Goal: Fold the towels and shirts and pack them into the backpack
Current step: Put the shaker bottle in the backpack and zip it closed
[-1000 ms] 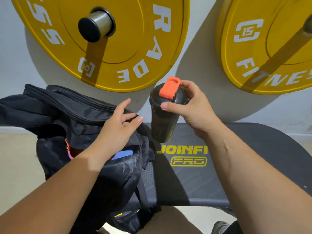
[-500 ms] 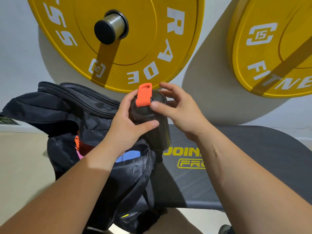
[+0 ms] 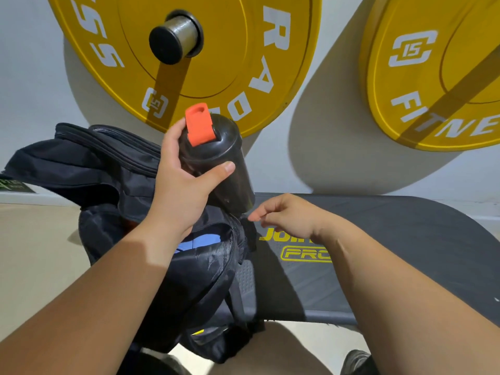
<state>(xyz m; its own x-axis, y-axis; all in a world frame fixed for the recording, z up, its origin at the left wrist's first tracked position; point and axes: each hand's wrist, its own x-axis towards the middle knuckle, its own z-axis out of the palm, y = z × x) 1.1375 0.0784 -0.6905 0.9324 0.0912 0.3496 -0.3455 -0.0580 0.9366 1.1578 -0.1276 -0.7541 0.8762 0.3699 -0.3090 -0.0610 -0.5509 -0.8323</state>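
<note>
An open black backpack [image 3: 205,280] leans against the left end of the bench, and blue fabric [image 3: 200,240] shows inside its mouth. My left hand [image 3: 181,185] grips a black shaker bottle [image 3: 224,163] with an orange flip cap, held tilted just above the backpack's right side. Lower down, my right hand [image 3: 286,217] hovers over the bench with loosely curled fingers. Its fingertips are close to the backpack's right edge and below the bottle's base, and it holds nothing. No loose towels or shirts are in view.
The dark bench pad [image 3: 378,239] with yellow lettering stretches to the right. Two big yellow weight plates [image 3: 216,50] [image 3: 433,90] hang on the wall behind, the left one on a steel peg. Beige floor lies to the left, and a shoe [image 3: 357,361] shows at the bottom.
The bottle passed from my right hand to my left hand. My right hand let go and dropped toward the backpack's right edge. The bottle now tilts over the backpack.
</note>
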